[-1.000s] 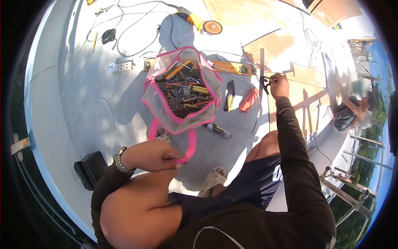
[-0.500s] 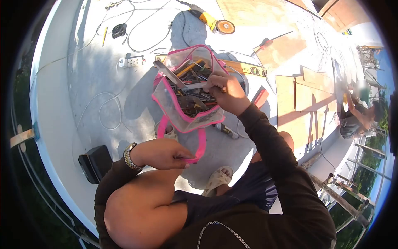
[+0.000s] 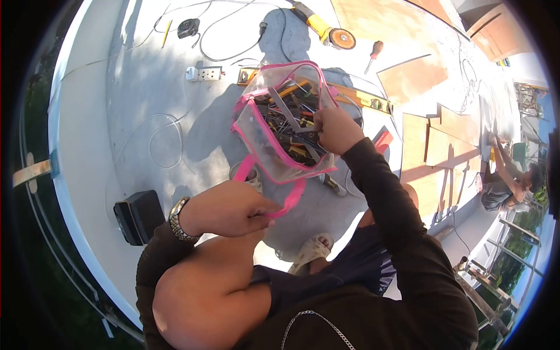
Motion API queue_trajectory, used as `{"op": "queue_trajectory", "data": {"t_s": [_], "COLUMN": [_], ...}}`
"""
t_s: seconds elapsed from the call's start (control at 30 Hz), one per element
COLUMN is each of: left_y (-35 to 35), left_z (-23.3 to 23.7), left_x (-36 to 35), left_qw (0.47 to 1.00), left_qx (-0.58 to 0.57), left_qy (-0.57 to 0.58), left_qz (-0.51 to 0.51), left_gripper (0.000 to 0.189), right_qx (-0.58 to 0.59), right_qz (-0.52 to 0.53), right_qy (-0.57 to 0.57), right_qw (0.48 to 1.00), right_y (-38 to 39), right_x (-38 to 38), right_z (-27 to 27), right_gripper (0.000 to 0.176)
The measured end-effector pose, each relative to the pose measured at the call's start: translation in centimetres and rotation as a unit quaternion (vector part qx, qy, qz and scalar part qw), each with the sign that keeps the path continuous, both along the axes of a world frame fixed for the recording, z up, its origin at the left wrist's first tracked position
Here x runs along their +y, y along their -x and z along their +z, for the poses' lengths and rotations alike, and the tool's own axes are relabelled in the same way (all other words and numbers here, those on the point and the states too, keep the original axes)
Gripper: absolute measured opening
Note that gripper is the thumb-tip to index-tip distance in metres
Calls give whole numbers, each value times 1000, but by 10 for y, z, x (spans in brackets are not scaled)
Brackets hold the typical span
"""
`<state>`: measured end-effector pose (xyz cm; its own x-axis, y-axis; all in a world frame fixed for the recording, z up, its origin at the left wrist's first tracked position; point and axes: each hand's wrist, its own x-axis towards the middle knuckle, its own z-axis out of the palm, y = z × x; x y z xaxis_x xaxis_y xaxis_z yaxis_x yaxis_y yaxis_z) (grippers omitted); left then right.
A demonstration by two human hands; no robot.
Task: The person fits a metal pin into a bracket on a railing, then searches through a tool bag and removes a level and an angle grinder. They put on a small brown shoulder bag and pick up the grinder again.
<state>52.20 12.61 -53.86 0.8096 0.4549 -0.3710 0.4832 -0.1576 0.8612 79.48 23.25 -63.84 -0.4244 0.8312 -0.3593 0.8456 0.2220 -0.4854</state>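
Note:
A clear bag with pink trim [image 3: 265, 154] stands on the floor in front of me, unzipped and full of jumbled hand tools. My left hand [image 3: 230, 209] pinches its pink strap [image 3: 291, 200] near the front. Over the tools lies a metal L-shaped square [image 3: 283, 109], one arm pointing up and left. My right hand [image 3: 339, 131] is at the right side of the bag's opening, its fingers closed around the end of the square's other arm. Those fingertips are partly hidden.
Beyond the bag lie a yellow spirit level [image 3: 364, 100], an angle grinder [image 3: 326, 30], a screwdriver [image 3: 377, 49], a tape measure [image 3: 188, 27] and a power strip [image 3: 208, 73]. Plywood pieces [image 3: 449, 146] are at right, where another person [image 3: 504, 181] works. A black case [image 3: 140, 217] stands left.
My right hand has lowered the square into the bag's opening, onto the tools. My left hand keeps its hold on the strap. The whole view has shifted slightly.

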Motion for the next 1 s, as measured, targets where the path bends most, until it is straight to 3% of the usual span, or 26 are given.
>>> {"op": "queue_trajectory", "data": {"t_s": [0.17,0.23,0.27,0.33,0.37,0.43,0.47,0.53,0.6,0.67,0.73,0.77,0.83,0.93,1.0], "left_y": [-5,-2,-1,-3,-5,-6,-6,-5,-5,-5,-11,-13,-16,-15,-13], "left_z": [2,3,3,4,7,-2,-3,-5,-18,-19,-19,-22,-25,-27,-31], "left_x": [1,4,2,4,4,1,5,13,15,14,10,6,7,10,9], "left_qw": [997,995,995,995,997,997,997,991,982,985,985,984,979,983,982], "left_qx": [-44,-49,-48,-62,-54,-59,-66,-97,-125,-155,-154,-133,-92,-82,-81], "left_qy": [-54,-72,-67,-65,-35,0,-3,-44,-91,17,65,116,180,166,173], "left_qz": [37,57,56,41,37,46,35,78,109,69,39,19,-5,-21,-6], "left_gripper": [16,16,16,17,18,24,24,28,27,26,25,26,27,28,28], "right_qx": [-10,-68,-69,25,12,-17,-25,190,306,185,-54,-52,-208,-269,-261], "right_qz": [76,91,88,198,184,109,99,-90,-320,-357,-239,-244,-51,-9,6], "right_qy": [-63,-59,-54,51,47,-81,-85,-115,-103,-181,-161,-161,-166,-126,-104], "right_qw": [995,992,992,979,982,991,991,971,891,898,956,955,963,955,960], "right_y": [43,71,77,71,58,33,19,-10,-66,-145,-204,-208,-203,-189,-190], "right_x": [1,4,8,25,26,25,24,19,32,68,95,96,93,92,90], "right_z": [-26,-36,-44,-57,-62,-65,-57,-13,-17,-56,-109,-125,-149,-168,-154], "right_gripper": [20,15,15,15,15,17,17,14,16,17,29,29,48,58,48]}}
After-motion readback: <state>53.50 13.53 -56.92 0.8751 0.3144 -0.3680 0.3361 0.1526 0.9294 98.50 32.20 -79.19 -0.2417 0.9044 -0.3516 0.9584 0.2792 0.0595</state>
